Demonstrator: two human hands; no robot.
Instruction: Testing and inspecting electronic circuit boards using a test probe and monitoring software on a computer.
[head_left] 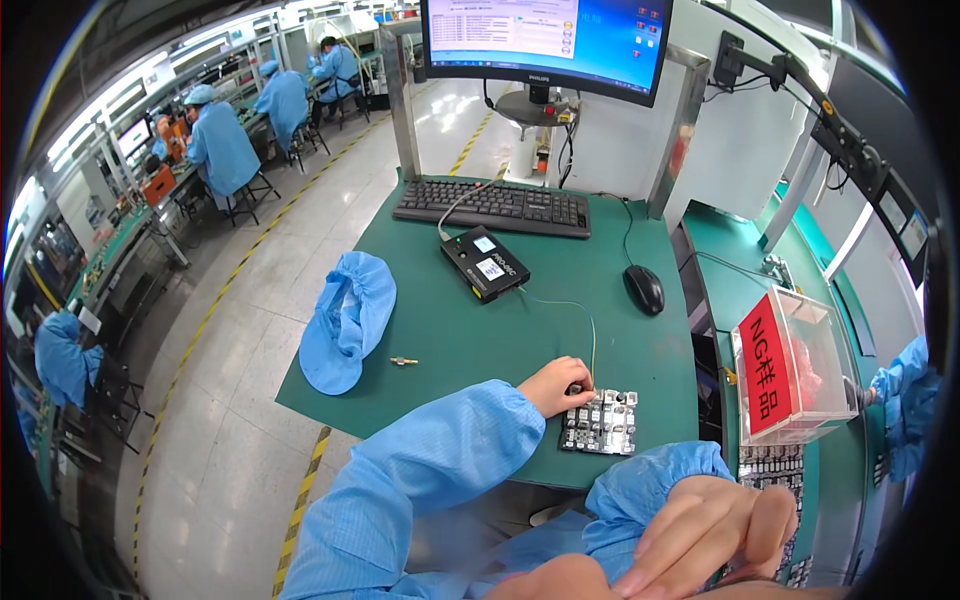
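My left hand [558, 387] is closed on a small dark piece at the end of a thin yellow-green cable [594, 335]. It rests at the upper left corner of a tray of small metallic modules [600, 425] near the mat's front edge. That cable runs back to a black box-shaped device [486, 265] with a small lit screen. Close to the camera, my right hand [710, 530] is raised, its fingers bent and pressed together; nothing shows in them. Its fingertips are partly cut off by the lower edge. A small brass connector [403, 361] lies on the green mat to the left.
A blue cap [348, 322] lies on the table's left side. Behind are a black keyboard [495, 207], a mouse [644, 289] and a monitor [545, 40]. A clear bin with a red label [768, 365] stands right. Several people in blue work beyond the aisle.
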